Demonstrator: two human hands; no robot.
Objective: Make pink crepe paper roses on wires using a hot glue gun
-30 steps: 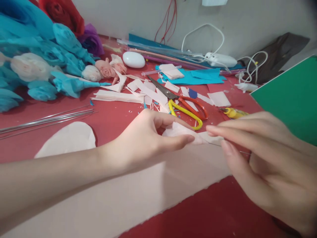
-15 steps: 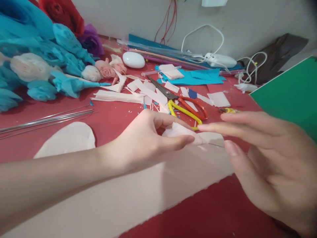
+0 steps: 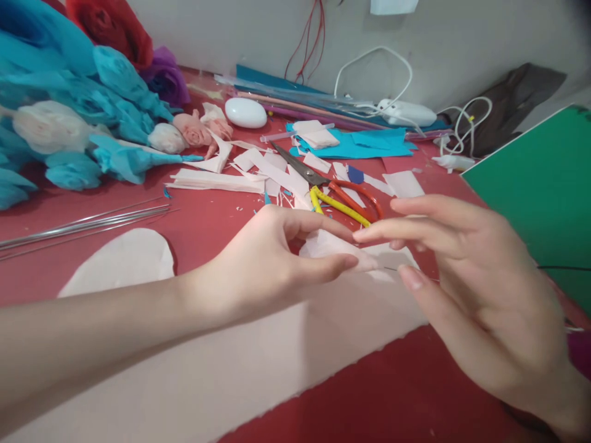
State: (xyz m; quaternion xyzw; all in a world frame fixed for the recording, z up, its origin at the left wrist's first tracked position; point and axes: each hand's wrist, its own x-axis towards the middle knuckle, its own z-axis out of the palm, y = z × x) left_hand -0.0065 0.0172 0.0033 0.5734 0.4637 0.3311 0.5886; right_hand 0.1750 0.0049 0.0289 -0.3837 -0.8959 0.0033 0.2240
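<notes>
My left hand (image 3: pixel 272 261) is closed on a small pale pink paper flower (image 3: pixel 327 247), pinched between thumb and fingers. A thin wire stem (image 3: pixel 390 268) runs from the flower's base toward my right thumb. My right hand (image 3: pixel 480 277) is open, fingers stretched and thumb apart. Its index fingertip is close to the left fingertips and its thumb tip close to the wire; whether they touch I cannot tell. Below both hands lies a long pale pink crepe paper strip (image 3: pixel 258 363). Scissors (image 3: pixel 318 179) with red and yellow handles rest just beyond the hands.
Blue paper flowers (image 3: pixel 74 169) heap up at the left, above a bundle of metal wires (image 3: pixel 87 223). Pink paper scraps (image 3: pixel 217 180) litter the red table (image 3: pixel 392 394). A white oval object (image 3: pixel 246 113) and a power strip (image 3: pixel 406 113) sit behind. A green board (image 3: pixel 540 178) stands at right.
My right hand has shifted slightly left, its fingers opening a little more above the wire. My left hand keeps its hold on the paper flower. The view has moved slightly.
</notes>
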